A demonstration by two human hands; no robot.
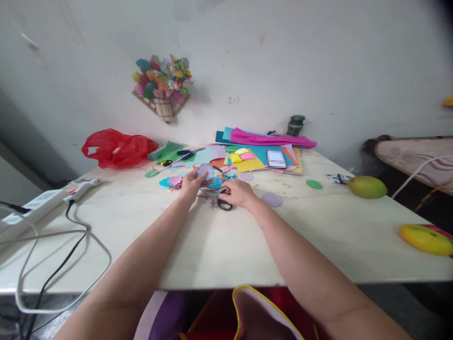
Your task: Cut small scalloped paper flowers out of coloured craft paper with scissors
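My left hand (193, 183) pinches a lilac paper disc with a blue scalloped edge (205, 173), thumb laid across its front. Low over the tabletop, the curled fingers of my right hand (240, 192) are at the black handles of a pair of scissors (224, 205), whose blades point left. One handle loop shows below the fingers; the exact grip is partly hidden. Blue, pink and red scalloped paper flowers (170, 182) lie left of my left hand. Small coloured paper scraps (211, 203) are scattered under the scissors. A plain lilac paper disc (272, 199) rests right of my right hand.
Coloured paper sheets (255, 163) and a second pair of scissors (189, 153) lie at the back. A red plastic bag (116, 148) sits back left; a power strip (42, 203) with loose cables is at left. A green mango (368, 187) and yellow fruit (424, 239) are at right.
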